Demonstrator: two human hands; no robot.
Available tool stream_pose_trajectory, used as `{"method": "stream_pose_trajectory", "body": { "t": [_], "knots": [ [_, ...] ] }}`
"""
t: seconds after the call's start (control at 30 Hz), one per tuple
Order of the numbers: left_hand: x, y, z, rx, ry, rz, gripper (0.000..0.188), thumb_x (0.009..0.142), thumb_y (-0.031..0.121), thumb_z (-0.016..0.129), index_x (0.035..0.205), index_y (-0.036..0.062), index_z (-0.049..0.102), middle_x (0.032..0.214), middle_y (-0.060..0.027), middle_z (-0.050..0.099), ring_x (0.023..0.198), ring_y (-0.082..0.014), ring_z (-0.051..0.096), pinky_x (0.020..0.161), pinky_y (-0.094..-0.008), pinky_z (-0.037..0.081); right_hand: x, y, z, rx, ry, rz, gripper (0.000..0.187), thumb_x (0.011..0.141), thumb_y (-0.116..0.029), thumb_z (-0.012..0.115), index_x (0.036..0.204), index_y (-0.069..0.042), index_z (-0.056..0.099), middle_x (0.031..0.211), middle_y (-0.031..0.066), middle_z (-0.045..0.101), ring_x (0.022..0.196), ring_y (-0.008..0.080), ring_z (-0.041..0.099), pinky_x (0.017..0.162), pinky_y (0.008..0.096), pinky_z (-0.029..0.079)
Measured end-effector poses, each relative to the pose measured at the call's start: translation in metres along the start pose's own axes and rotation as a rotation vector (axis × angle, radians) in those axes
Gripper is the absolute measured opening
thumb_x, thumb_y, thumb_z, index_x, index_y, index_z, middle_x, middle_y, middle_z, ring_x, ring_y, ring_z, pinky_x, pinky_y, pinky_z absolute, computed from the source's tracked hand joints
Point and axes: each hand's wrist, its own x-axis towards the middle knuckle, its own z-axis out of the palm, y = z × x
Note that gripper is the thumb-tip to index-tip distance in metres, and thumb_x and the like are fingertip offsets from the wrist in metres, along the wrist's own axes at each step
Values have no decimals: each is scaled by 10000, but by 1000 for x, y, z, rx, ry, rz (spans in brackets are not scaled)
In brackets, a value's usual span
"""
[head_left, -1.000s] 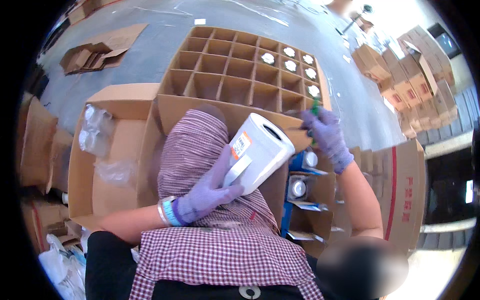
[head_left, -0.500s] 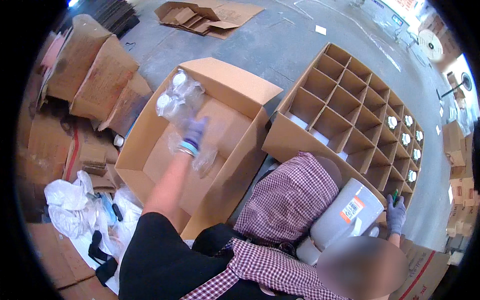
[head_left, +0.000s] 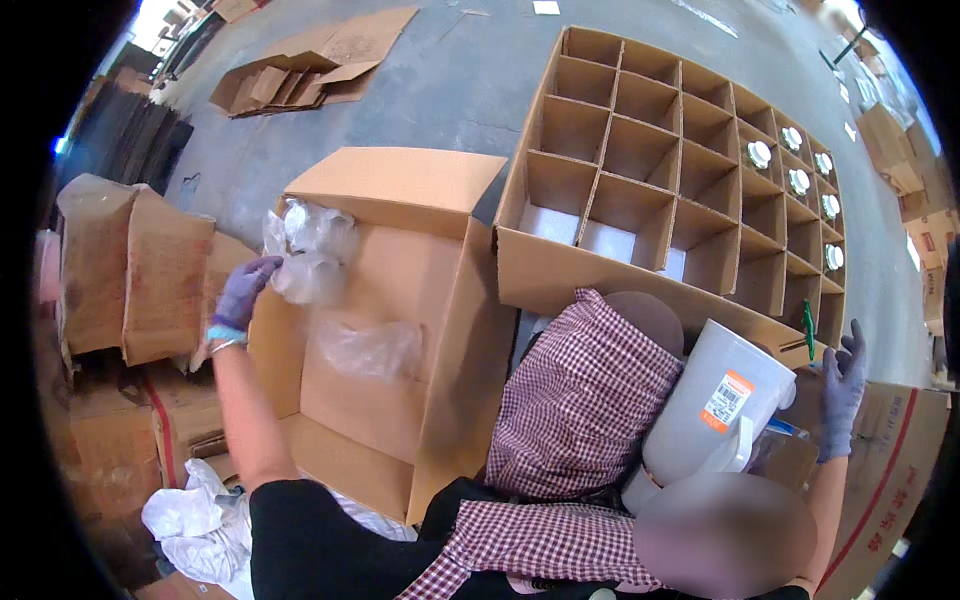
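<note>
My left hand (head_left: 246, 291), in a purple glove, lies over the left edge of an open cardboard box (head_left: 445, 390). Its fingers stretch toward clear wrapped bottles (head_left: 308, 276) in the box's far left corner; whether they touch the wrap I cannot tell. A loose clear plastic bag (head_left: 368, 348) rests on the box floor. At the near right corner of a divided carton (head_left: 600, 270), my right hand (head_left: 844, 385), in a grey glove, has its fingers apart and holds nothing. Beside it, a slim green object (head_left: 808, 330) stands at the carton's edge.
Several white-capped bottles (head_left: 758, 154) stand in the carton's right-hand cells. A grey plastic jug (head_left: 690, 400) is near my checked apron (head_left: 590, 400). Stacked cardboard (head_left: 150, 270) and crumpled white plastic (head_left: 195, 520) lie at left; flattened boxes (head_left: 290, 85) lie on the floor beyond.
My left hand has moved left, from inside the box to its left edge. My right hand has come away from the green object and opened. The view has shifted.
</note>
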Motion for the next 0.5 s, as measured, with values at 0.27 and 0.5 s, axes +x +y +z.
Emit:
{"method": "stream_pose_trajectory", "body": {
  "t": [0.27, 0.5],
  "knots": [
    [-141, 249, -2, -564, -650, 1083, 561, 945, 557, 489, 1128, 49, 641, 1201, -116, 601, 1182, -353, 527, 1050, -540, 360, -42, -130, 15, 374, -71, -347, 560, 915, -77, 636, 1451, -62, 473, 1271, 140, 588, 1114, 206, 600, 990, 365, 492],
    [-116, 385, 105, -1475, -582, 1281, 557, 1016, 447, 511, 1395, 39, 527, 1369, -146, 591, 1259, -292, 544, 1099, -447, 404, -115, -250, 52, 555, -501, -777, 898, 658, -255, 896, 1424, -49, 476, 1455, 221, 431, 1365, 386, 427, 1147, 462, 353]
  ]
}}
